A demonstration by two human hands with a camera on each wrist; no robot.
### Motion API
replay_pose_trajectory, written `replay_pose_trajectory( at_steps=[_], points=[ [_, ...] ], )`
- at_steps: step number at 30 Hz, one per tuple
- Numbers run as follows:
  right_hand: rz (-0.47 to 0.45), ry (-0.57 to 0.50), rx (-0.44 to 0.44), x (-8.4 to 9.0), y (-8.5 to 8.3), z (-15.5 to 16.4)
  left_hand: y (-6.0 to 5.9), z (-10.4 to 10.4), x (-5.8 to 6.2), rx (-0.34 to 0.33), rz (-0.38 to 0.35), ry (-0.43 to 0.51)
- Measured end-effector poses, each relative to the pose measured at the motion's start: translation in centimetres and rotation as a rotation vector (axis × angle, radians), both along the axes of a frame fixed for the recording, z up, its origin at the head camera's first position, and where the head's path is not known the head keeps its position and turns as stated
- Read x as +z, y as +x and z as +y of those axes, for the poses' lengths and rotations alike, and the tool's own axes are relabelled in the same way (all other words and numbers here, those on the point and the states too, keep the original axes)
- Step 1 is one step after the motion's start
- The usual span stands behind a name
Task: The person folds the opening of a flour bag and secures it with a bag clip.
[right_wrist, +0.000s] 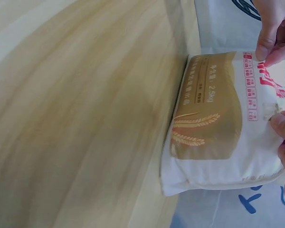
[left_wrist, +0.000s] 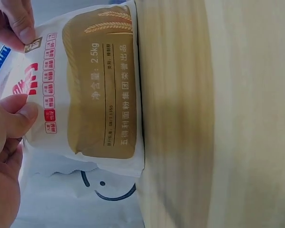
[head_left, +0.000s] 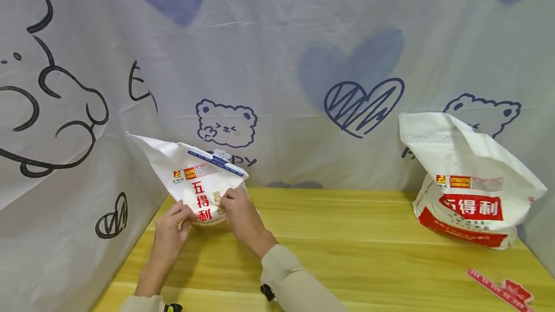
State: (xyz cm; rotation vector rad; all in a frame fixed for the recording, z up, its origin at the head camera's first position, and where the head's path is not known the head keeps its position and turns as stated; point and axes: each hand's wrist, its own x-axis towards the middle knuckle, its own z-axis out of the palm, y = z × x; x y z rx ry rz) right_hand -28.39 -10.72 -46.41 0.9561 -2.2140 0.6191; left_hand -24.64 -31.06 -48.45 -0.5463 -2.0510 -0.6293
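Observation:
A white flour bag [head_left: 197,191] with red characters and a gold lower panel stands at the table's far left corner. A blue-and-white sealing clip [head_left: 217,160] is clamped across its folded top. My left hand [head_left: 187,215] pinches the bag's left side, thumb [left_wrist: 16,114] on the printed front. My right hand [head_left: 224,202] pinches the front near the middle, thumb [right_wrist: 280,121] on the print. In the right wrist view the bag [right_wrist: 218,123] stands on the wood against the cloth. The bag's gold panel [left_wrist: 102,80] fills the left wrist view.
A second, larger white flour bag [head_left: 470,191] stands open-topped at the table's far right. A red sealing clip [head_left: 498,289] lies near the front right edge. A printed cloth backdrop [head_left: 282,61] hangs behind and to the left of the wooden table [head_left: 347,244].

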Motion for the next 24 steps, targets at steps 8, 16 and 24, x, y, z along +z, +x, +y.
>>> replay_pose_trajectory(
  at_steps=[8, 16, 24],
  points=[
    [-0.063, -0.015, 0.06, 0.2, 0.9, 1.0, 0.8, 0.7, 0.7, 0.033, -0.06, -0.063],
    [-0.142, -0.106, 0.097, 0.0, 1.8, 4.5, 1.4, 2.7, 0.8, -0.001, -0.129, -0.08],
    [-0.118, -0.194, 0.107, 0.1, 2.3, 10.0, 1.2, 6.8, 1.0, -0.067, -0.173, -0.056]
  ],
)
